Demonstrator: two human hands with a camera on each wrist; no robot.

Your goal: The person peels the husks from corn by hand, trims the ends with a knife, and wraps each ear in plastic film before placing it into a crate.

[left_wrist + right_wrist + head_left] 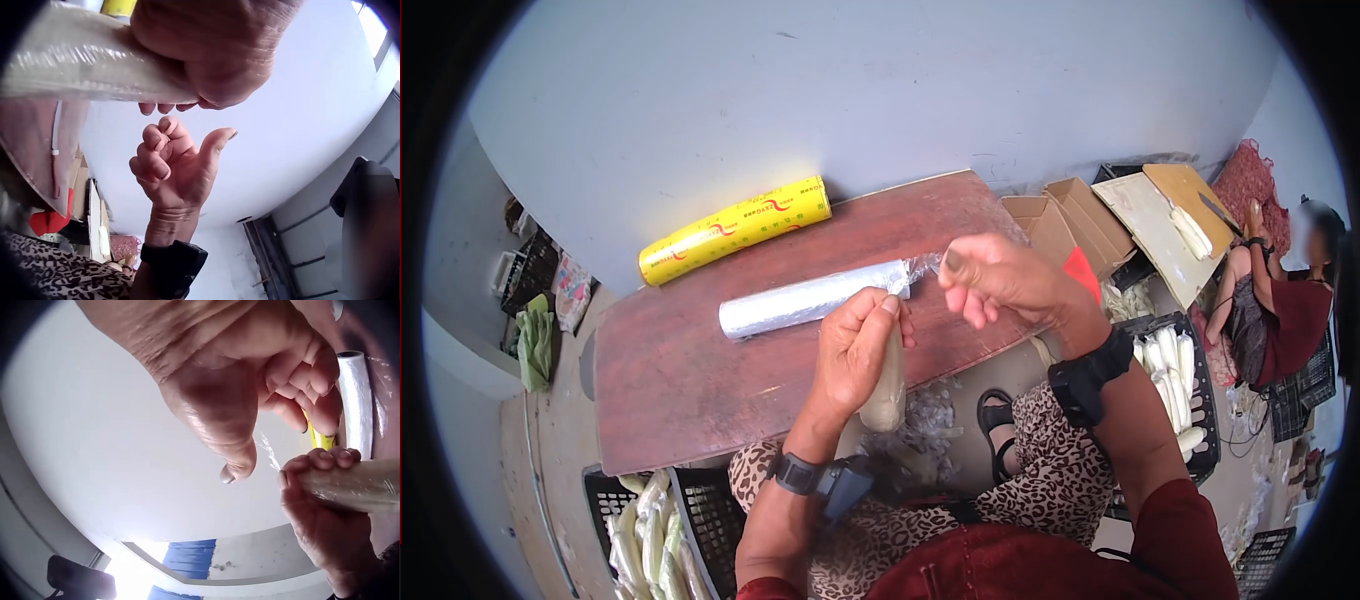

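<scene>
My left hand (855, 350) grips one end of a long, pale vegetable (887, 385) wrapped in shiny clear film, which hangs down past the table's front edge. In the right wrist view, a wisp of clear film (270, 452) sticks out beyond the gripped end. My right hand (1005, 280) is raised to the right of it, fingers loosely bent and thumb apart, with nothing visible between them. Behind the left hand lies a roll of cling film (810, 297) on the tabletop. A crumpled piece of film (924, 266) trails from its right end.
A yellow printed roll (735, 230) lies along the back of the red-brown table (670, 390). Black crates of pale vegetables stand at left (640, 530) and right (1170, 380). Cardboard boxes (1080, 225) stand at the table's right; a person (1290, 310) sits beyond, beside a board with a knife.
</scene>
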